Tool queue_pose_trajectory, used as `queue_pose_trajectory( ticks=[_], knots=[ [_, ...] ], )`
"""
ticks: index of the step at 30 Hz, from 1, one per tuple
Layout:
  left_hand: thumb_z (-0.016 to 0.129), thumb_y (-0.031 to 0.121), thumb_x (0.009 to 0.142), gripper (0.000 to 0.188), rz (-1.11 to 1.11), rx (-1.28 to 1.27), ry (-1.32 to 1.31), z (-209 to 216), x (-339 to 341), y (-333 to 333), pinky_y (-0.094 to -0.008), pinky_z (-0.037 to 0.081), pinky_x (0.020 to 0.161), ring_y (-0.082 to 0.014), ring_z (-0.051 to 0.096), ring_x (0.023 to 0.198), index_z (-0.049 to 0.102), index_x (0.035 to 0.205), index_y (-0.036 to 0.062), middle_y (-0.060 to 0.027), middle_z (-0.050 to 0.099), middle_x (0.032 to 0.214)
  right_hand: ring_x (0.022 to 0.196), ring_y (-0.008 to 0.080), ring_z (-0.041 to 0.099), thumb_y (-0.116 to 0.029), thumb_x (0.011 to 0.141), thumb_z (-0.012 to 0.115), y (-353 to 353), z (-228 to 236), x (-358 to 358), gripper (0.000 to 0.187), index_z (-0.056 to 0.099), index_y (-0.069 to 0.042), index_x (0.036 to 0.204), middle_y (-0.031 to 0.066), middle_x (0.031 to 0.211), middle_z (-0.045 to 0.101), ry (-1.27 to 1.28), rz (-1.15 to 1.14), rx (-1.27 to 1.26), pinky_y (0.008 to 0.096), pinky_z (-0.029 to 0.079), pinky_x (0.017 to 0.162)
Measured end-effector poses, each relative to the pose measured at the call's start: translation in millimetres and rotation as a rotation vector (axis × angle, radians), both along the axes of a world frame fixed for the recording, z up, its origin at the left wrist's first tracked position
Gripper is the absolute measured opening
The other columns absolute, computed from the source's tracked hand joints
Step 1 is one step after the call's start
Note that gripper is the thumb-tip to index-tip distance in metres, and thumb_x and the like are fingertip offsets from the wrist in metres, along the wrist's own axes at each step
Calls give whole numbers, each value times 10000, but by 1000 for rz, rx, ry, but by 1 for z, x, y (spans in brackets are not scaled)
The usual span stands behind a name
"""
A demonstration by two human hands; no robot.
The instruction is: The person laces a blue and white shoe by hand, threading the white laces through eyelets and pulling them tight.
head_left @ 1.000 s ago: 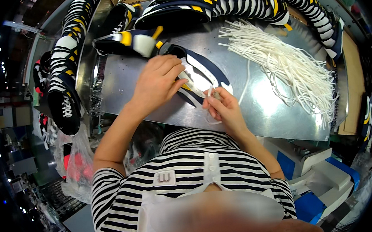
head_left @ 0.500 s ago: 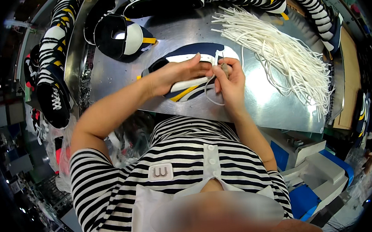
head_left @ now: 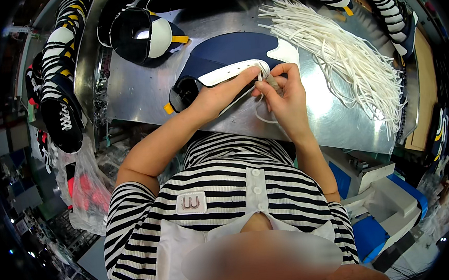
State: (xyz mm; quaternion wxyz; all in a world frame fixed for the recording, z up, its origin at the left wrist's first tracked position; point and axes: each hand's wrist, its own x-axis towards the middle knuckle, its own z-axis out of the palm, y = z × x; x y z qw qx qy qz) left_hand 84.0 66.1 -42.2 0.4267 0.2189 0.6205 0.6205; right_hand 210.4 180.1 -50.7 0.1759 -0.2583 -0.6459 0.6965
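A navy shoe upper [head_left: 218, 52] with a white eyelet strip lies tilted on its side across the metal table. My left hand [head_left: 222, 94] is closed on its eyelet edge, thumb along the white strip; the other fingers are mostly hidden behind the upper. At the front end of the strip, my right hand [head_left: 288, 95] pinches a small tool with a tan handle [head_left: 273, 82], partly covered by the fingers. A white lace [head_left: 259, 115] runs at the eyelets near both hands and hangs in a loop below them.
A heap of white laces [head_left: 341, 61] covers the table's right side. Another navy and white upper [head_left: 147, 38] with a yellow tab stands at the back left. Rows of nested uppers line the far edge and the left side [head_left: 63, 73]. A plastic bag [head_left: 87, 188] hangs lower left.
The upper has turned, so its navy side now faces up and the yellow-striped side is hidden. My left hand has shifted forward along the eyelet strip; my right hand has moved slightly right.
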Motion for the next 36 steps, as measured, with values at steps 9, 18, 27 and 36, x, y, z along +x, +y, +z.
queue_pose_trajectory(
  ticks=[9,18,27,36],
  knots=[
    [667,210,947,238,-3,-94,163,0,0,-8,-235,511,716,-83,647,835,707,1052,0,-17,720,955,612,71,552,-80,992,569,4,19,16,95,529,-2,1028,68,869,715,-102,79,125,219,454,551],
    [672,179,944,222,5,25,224,-10,0,-8,-241,525,729,-99,667,846,706,1075,2,-29,729,975,592,43,501,-78,1000,556,13,13,12,83,532,-1,1022,80,882,720,-134,104,98,190,431,550],
    [651,129,918,196,-112,40,984,0,4,-10,-323,550,722,-214,704,836,697,1074,19,-102,724,979,679,362,668,-90,923,609,3,1,-14,221,482,20,1066,180,694,646,-184,73,637,434,514,602],
    [635,191,971,228,-41,46,-8,-18,-20,-18,-238,521,738,-116,656,798,710,1018,-19,-45,719,925,655,122,616,-236,806,804,47,25,25,449,597,-8,1131,97,913,709,-225,-126,585,265,493,598]
  ],
)
